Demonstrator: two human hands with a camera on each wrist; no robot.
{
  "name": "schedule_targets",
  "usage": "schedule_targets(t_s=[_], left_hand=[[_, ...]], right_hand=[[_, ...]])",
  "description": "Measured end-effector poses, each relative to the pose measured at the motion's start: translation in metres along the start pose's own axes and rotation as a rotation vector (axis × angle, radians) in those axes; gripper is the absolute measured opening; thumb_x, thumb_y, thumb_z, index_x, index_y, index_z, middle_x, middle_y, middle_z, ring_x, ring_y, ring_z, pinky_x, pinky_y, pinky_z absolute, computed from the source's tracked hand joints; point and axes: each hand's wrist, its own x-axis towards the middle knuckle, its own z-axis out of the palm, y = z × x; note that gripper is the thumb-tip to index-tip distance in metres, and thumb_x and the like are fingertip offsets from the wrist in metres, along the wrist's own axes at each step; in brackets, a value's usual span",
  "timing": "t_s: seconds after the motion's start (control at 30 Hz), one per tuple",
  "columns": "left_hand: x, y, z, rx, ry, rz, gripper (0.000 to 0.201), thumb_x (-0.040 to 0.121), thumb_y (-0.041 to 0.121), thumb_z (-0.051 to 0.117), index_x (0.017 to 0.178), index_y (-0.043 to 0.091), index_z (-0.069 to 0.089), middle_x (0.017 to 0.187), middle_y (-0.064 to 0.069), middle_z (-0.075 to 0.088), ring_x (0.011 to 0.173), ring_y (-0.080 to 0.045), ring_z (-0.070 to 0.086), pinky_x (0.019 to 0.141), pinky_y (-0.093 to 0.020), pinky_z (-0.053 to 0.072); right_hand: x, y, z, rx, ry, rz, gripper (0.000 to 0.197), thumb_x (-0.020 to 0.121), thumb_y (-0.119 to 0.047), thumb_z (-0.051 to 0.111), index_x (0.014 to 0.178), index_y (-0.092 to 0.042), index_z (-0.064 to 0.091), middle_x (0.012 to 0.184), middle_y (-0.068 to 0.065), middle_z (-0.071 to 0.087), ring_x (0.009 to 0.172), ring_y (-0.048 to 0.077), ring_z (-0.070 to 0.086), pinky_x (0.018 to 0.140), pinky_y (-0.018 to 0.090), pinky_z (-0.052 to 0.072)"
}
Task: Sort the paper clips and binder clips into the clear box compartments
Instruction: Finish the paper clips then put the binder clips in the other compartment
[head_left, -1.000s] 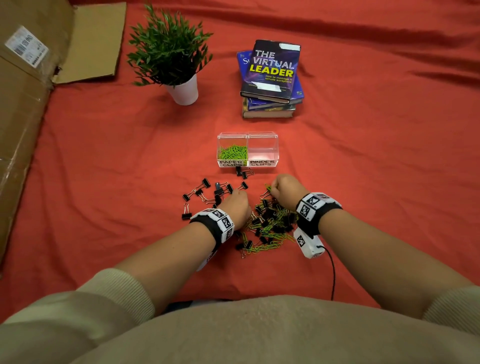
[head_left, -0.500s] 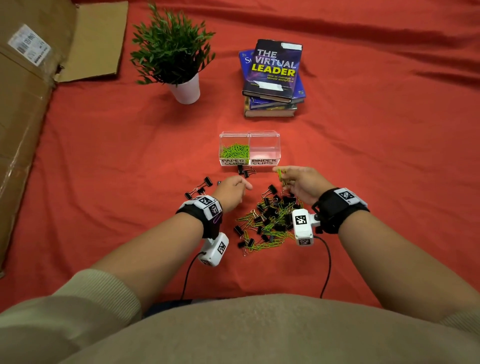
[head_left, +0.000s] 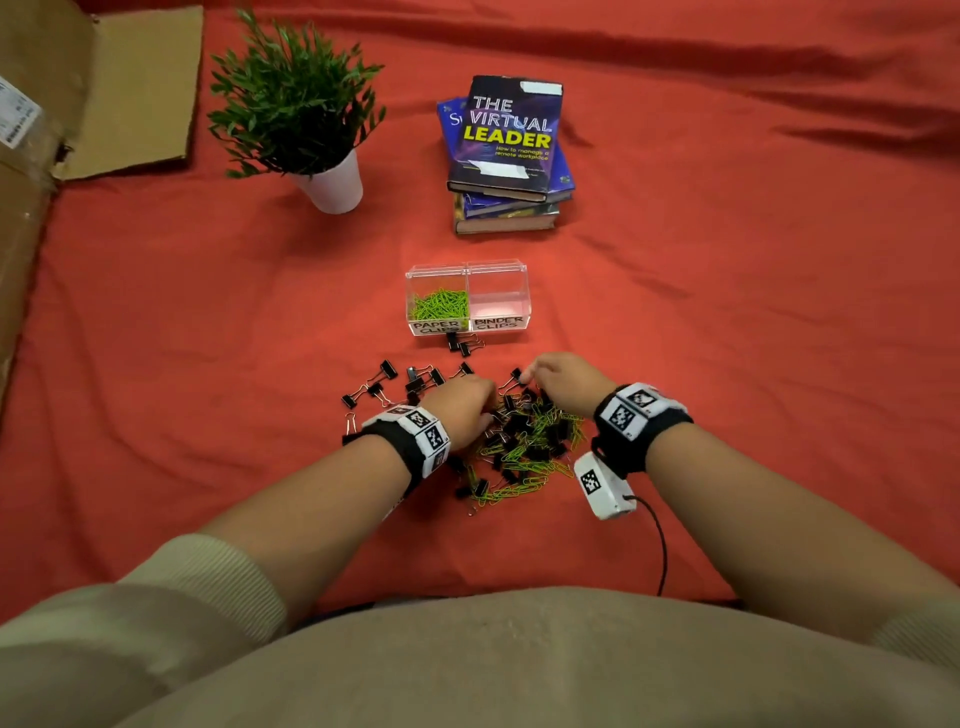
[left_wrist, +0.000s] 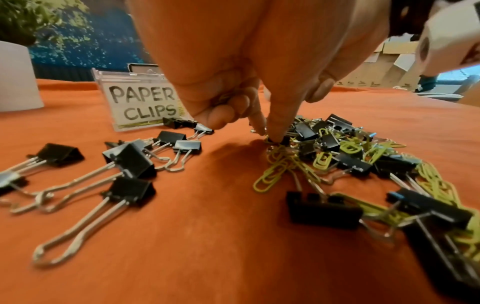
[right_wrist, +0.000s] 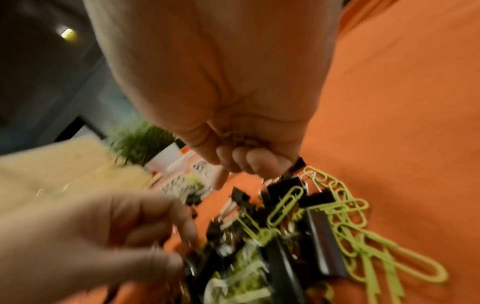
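The clear box (head_left: 467, 270) stands beyond my hands. Its left compartment, labelled PAPER CLIPS (left_wrist: 144, 105), holds green paper clips (head_left: 439, 306); the BINDER CLIPS compartment (head_left: 498, 301) looks empty. A mixed pile of green paper clips and black binder clips (head_left: 524, 447) lies between my wrists. My left hand (left_wrist: 267, 133) pinches at a clip on the pile's near-left edge with thumb and forefinger, while its curled fingers hold a few paper clips against the palm. My right hand (right_wrist: 249, 162) sits on the pile's far side, fingers curled round green paper clips (right_wrist: 231, 133).
Several black binder clips (head_left: 395, 387) lie spread out left of the pile, and a few more (head_left: 462, 343) rest against the box front. A potted plant (head_left: 311, 130) and a stack of books (head_left: 509, 156) stand farther back. Cardboard (head_left: 78, 104) lies at the far left.
Half a second ago both hands were stretched forward near the front of the box, the right one showing a green paper clip. Both have come back down onto the pile.
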Motion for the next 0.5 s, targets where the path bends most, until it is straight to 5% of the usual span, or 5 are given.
schedule_targets(t_s=[0.17, 0.33, 0.5], left_hand=[[-0.002, -0.005, -0.003, -0.031, 0.016, 0.007, 0.022, 0.091, 0.024, 0.057, 0.109, 0.012, 0.058, 0.113, -0.007, 0.058, 0.105, -0.024, 0.056, 0.088, -0.034, 0.045], [-0.004, -0.019, -0.012, -0.135, 0.089, -0.031, 0.011, 0.089, 0.021, 0.056, 0.096, 0.014, 0.061, 0.094, -0.003, 0.062, 0.092, -0.024, 0.059, 0.074, -0.028, 0.041], [-0.004, -0.034, -0.025, -0.467, 0.225, -0.234, 0.005, 0.089, 0.020, 0.055, 0.088, 0.015, 0.057, 0.074, 0.006, 0.055, 0.070, -0.017, 0.054, 0.057, -0.024, 0.039]], right_hand=[[0.009, 0.005, 0.020, -0.523, -0.029, -0.200, 0.028, 0.085, -0.021, 0.057, 0.113, -0.020, 0.059, 0.104, 0.007, 0.069, 0.096, 0.026, 0.064, 0.076, 0.031, 0.050], [0.015, 0.004, 0.020, -0.660, -0.035, -0.260, 0.021, 0.085, -0.024, 0.058, 0.106, -0.020, 0.058, 0.097, 0.004, 0.068, 0.090, 0.025, 0.063, 0.066, 0.029, 0.045], [0.028, 0.005, 0.007, -0.418, 0.027, -0.163, 0.008, 0.086, -0.020, 0.060, 0.093, -0.016, 0.058, 0.080, -0.001, 0.061, 0.072, 0.019, 0.059, 0.057, 0.025, 0.043]])
